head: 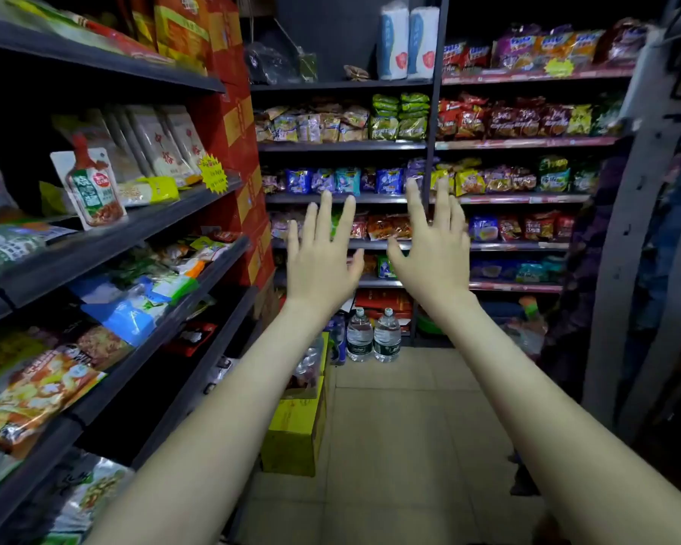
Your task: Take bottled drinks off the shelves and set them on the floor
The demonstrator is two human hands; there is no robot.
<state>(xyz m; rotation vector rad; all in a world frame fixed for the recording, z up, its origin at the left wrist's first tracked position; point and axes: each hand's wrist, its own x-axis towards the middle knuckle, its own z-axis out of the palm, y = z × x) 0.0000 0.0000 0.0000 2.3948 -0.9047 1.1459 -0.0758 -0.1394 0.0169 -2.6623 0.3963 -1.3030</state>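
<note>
Two runs of dark shelving framed the aisle: the left shelving [142, 234] ran alongside the person, with packets laid flat or propped to face the aisle, and the back shelving [343, 146] closed the far end, packed row on row with snack packets [386, 182]. Between them the tiled floor [402, 426] gave the only open room. It was bare down the middle, but narrowed on the left by a yellow carton [291, 430] standing at the foot of the left shelving and hemmed on the right by dark uprights. Both bare forearms reached forward. The left hand [323, 253] and right hand [433, 249] were held up side by side, near but apart, with fingers straight and spread wide, holding nothing. They seemed posed in free air ahead of a reach, touching no shelf. Two large water bottles [359, 336] stood upright and just beside each other on the floor at the foot of the back shelving, well beyond the hands, and were probably already where the task wanted them. No bottled drink could be made out on the shelf boards. A sauce pouch [93, 186] stood propped at the lip of the left shelving, likely easy to knock with a careless left arm.
</note>
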